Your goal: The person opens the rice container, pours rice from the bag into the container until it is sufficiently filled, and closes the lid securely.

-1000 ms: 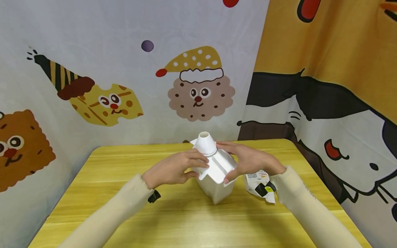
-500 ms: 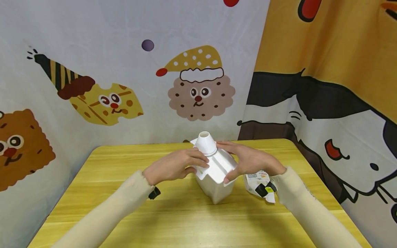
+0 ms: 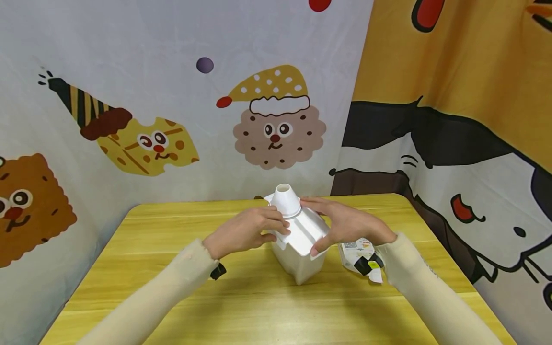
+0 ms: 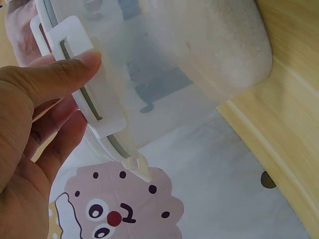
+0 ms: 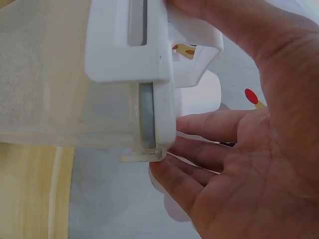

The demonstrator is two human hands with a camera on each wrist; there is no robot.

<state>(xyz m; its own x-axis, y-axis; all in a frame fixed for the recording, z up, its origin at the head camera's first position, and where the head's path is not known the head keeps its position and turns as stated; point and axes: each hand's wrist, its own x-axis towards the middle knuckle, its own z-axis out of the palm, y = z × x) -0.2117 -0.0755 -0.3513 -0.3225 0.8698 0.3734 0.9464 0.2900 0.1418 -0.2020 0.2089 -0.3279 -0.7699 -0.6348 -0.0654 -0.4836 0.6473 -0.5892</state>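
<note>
A translucent storage container (image 3: 299, 270) with a white lid (image 3: 306, 232) stands on the table, pale contents showing low inside it. On the lid's far part sits a white cone-shaped piece (image 3: 284, 203) with a round hole at its tip. My left hand (image 3: 243, 233) is at the lid's left edge. Its thumb presses a side latch (image 4: 107, 117) that lies along the wall, and the fingers are behind the lid. My right hand (image 3: 351, 223) spans the lid's right side, thumb at the near corner and fingers along the edge. Another latch (image 5: 119, 64) shows in the right wrist view.
A white printed packet (image 3: 351, 251) lies right of the container, partly behind my right wrist and its black strap (image 3: 363, 265). The wooden table (image 3: 172, 302) ends at the back against a cartoon-printed curtain (image 3: 164, 38).
My left thumb drew off the latch slightly, then came back in against it. The latch flap now stands out less from the container. My right hand stays in place.
</note>
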